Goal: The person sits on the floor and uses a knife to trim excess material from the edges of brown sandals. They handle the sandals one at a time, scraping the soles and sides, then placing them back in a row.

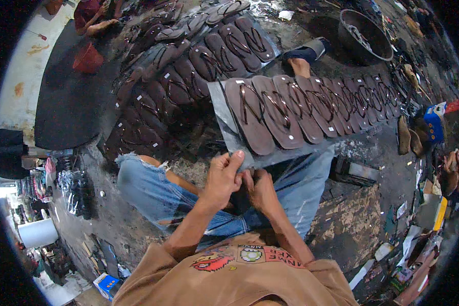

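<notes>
Centre frame: left hand (pixel 222 177) pinched plastic sheet (pixel 222 113) edge, seemingly steadying it; right hand (pixel 260 189) curled alongside, grip unclear. Sandals (pixel 316 108) overlapped rightward, likely saving room.

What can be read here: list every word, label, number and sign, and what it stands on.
Shirt: coloured print, letters beside a shield emblem and a red figure; wording not copied.
Right blue box: pale print, too small to read.
Lower-left blue box: pale print, too small to read.
Sandals: small white marks, no readable text.
</notes>
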Demonstrator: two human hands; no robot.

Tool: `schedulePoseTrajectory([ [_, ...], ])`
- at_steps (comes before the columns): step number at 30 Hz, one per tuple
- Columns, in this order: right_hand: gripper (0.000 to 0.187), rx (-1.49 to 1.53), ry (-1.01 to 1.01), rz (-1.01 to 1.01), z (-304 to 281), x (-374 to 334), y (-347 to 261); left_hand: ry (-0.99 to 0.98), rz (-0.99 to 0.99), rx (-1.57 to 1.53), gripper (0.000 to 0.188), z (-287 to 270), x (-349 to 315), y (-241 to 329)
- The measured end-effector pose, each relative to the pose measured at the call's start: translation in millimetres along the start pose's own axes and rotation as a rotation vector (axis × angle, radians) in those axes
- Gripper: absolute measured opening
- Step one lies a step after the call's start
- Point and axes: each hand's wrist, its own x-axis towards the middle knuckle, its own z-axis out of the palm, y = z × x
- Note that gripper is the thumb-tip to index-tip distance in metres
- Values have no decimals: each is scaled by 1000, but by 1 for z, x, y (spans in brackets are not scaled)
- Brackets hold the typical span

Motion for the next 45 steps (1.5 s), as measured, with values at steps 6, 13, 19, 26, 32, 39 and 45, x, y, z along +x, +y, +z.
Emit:
schedulePoseTrajectory([
  [6,37,173,141,-179,61,68,76,36,39,-51,33,-2,-5,7],
  [13,36,55,381,-268,-19,112,-102,192,92,32,30,-32,-68,14],
  [19,38,491,-91,-285,13,69,-97,-3,-8,-662,77,-56,64,-40],
  [26,13,730,397,234,-112,-92,-17,-16,-280,-3,60,-2,81,-55],
  [32,20,388,231,168,-99,-95,9,81,-71,-25,49,26,83,-27],
  [39,37,331,53,238,-70,-98,5,49,-58,-16,38,42,62,24],
  [45,41,258,73,208,-71,-47,1,147,-104,31,38,53,57,23],
])
